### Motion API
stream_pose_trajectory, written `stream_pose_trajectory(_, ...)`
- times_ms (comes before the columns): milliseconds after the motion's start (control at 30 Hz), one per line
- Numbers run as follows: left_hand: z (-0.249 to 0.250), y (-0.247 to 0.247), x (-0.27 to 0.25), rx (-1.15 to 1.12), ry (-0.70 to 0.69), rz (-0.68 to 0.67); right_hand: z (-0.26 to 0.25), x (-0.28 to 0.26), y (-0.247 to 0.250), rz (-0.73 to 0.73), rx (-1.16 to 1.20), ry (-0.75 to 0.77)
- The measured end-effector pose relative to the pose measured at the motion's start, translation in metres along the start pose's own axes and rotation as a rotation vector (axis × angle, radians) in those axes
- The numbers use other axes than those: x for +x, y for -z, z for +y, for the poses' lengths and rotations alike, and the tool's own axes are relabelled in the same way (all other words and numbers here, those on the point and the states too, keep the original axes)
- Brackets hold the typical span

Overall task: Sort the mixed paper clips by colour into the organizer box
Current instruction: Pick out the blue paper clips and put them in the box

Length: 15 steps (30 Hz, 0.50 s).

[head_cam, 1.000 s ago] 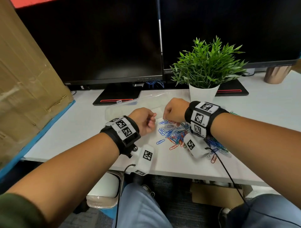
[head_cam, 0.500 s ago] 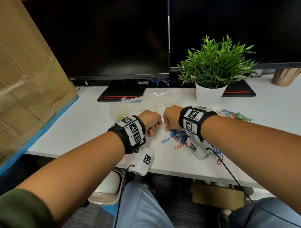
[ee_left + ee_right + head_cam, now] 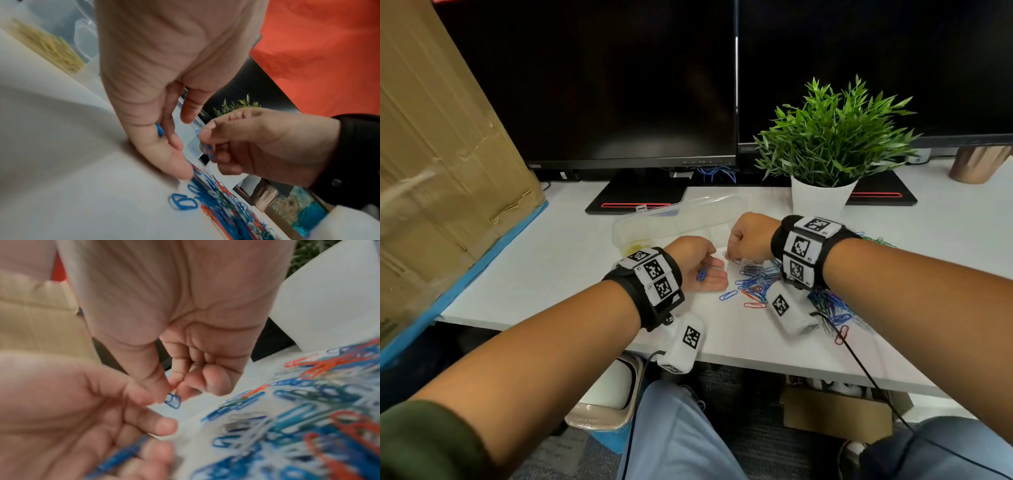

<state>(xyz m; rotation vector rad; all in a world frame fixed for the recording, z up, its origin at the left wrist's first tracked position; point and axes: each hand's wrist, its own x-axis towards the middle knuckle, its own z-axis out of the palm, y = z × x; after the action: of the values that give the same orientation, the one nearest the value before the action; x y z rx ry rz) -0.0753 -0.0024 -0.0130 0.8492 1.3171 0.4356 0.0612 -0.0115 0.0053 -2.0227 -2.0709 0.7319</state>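
On a white worktop (image 3: pixel 558 260) before two dark monitors (image 3: pixel 602 85), the left hand (image 3: pixel 697 265) cups blue clips in its loosely open palm, the right hand (image 3: pixel 748 236) pinches a blue clip (image 3: pixel 172 400) above the mixed pile (image 3: pixel 760 281), beside the clear organizer box (image 3: pixel 654 226).

The clear plastic organizer box (image 3: pixel 671 222) lies on the white counter (image 3: pixel 558 260), behind the loose paper clips (image 3: pixel 756 284); the potted plant (image 3: pixel 825 154) stands to its right.

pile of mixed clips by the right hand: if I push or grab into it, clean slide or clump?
The pile probably clumps: clips overlap and interlock. Being thin wire, they likely skid on the smooth white desk. The right hand pinches just one blue clip, suggesting singles lift easiest.
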Motion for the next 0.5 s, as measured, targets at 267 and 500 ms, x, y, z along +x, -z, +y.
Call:
stream_pose_trajectory(267, 0.001, 0.006, 0.003, -0.211, -0.003, -0.02, -0.005, -0.007, -0.001, 0.039, 0.26, 0.047)
stream_pose_trajectory(500, 0.005, 0.013, -0.001, -0.033, -0.023, 0.024, -0.011, -0.017, -0.015, -0.182, -0.269, 0.192)
